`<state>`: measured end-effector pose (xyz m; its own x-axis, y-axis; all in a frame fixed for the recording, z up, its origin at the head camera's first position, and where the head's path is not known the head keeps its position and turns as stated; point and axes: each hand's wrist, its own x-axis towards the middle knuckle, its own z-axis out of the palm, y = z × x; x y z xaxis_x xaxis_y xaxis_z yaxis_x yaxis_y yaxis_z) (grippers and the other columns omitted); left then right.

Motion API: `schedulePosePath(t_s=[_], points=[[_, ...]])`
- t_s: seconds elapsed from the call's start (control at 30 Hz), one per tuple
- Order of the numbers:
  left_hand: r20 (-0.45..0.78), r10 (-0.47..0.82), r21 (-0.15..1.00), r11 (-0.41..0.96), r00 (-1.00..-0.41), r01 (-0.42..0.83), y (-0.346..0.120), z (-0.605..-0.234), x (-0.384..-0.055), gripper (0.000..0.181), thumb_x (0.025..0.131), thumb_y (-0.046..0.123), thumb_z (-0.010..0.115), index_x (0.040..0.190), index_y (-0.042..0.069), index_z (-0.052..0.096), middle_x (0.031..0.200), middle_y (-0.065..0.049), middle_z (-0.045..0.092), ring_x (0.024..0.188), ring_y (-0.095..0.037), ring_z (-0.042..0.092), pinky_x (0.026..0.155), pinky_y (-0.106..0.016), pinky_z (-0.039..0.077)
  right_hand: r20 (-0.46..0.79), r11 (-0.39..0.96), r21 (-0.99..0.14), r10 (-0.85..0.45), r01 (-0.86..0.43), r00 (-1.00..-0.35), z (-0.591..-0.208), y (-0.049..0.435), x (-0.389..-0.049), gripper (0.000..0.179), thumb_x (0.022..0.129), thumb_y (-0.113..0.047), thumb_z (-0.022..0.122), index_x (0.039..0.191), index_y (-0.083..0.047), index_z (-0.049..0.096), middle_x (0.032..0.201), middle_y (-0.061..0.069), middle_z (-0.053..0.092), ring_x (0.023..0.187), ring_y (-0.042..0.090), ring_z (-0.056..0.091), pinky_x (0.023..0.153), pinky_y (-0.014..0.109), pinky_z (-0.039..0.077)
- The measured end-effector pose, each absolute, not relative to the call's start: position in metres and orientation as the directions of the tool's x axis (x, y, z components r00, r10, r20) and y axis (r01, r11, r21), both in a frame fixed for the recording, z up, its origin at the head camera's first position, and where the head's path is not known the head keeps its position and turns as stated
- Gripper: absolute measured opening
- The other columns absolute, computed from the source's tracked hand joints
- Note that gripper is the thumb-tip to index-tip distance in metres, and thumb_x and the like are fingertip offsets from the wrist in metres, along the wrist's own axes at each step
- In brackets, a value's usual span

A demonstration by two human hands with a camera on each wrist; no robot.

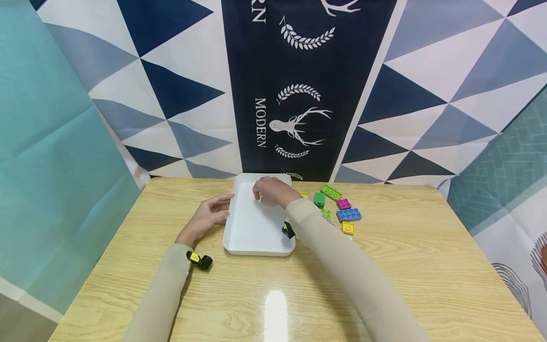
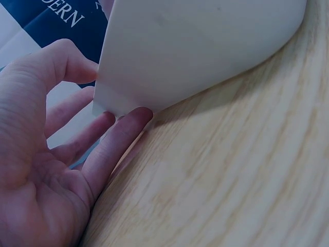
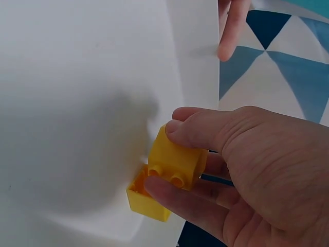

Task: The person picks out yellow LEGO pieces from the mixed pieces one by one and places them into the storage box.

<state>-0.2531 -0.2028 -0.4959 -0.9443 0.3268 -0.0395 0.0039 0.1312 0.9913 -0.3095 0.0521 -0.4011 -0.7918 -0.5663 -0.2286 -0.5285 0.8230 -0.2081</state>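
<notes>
One yellow block (image 3: 177, 154) is pinched between the thumb and fingers of the right hand (image 1: 275, 191), above the interior of the white tray (image 1: 256, 242). The left hand (image 1: 208, 216) touches the tray's left wall, fingers loosely bent, not clenched. Judged light, rigid, smooth and unlikely to break, the block is best held by opposite flat sides, clear of its studs. A second yellow block (image 3: 149, 206) appears below it within the tray; contact between them cannot be determined. In the head view the right hand hides most of both; right of the tray, the sleeve partly covers loose blocks (image 1: 348, 214).
</notes>
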Motion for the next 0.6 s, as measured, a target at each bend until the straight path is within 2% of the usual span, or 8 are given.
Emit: schedulePosePath(t_s=[0.37,0.6], points=[[-0.040,0.328,0.992,0.126,-0.944,0.002,-0.203,-0.495,-0.253,0.064,0.108,0.002,0.062,0.170,-0.002,0.045,0.166,-0.039,0.051,0.128,-0.017,0.070,0.091,-0.025,0.068,-0.258,0.835,-0.223,-0.548,-0.503,-0.796,-0.409,0.047,-0.315,0.026,0.102,0.007,0.074,0.120,-0.009,0.084,0.134,0.010,0.079,0.114,0.028,0.064,0.113,0.040,0.060],[-0.037,0.332,0.992,0.126,-0.943,0.005,-0.203,-0.496,-0.253,0.064,0.108,0.001,0.062,0.170,-0.002,0.045,0.167,-0.039,0.050,0.128,-0.018,0.070,0.092,-0.025,0.068,-0.282,0.841,-0.220,-0.539,-0.494,-0.794,-0.453,0.045,-0.355,0.027,0.101,0.003,0.077,0.116,-0.017,0.085,0.137,0.005,0.079,0.113,0.026,0.064,0.112,0.039,0.060]])
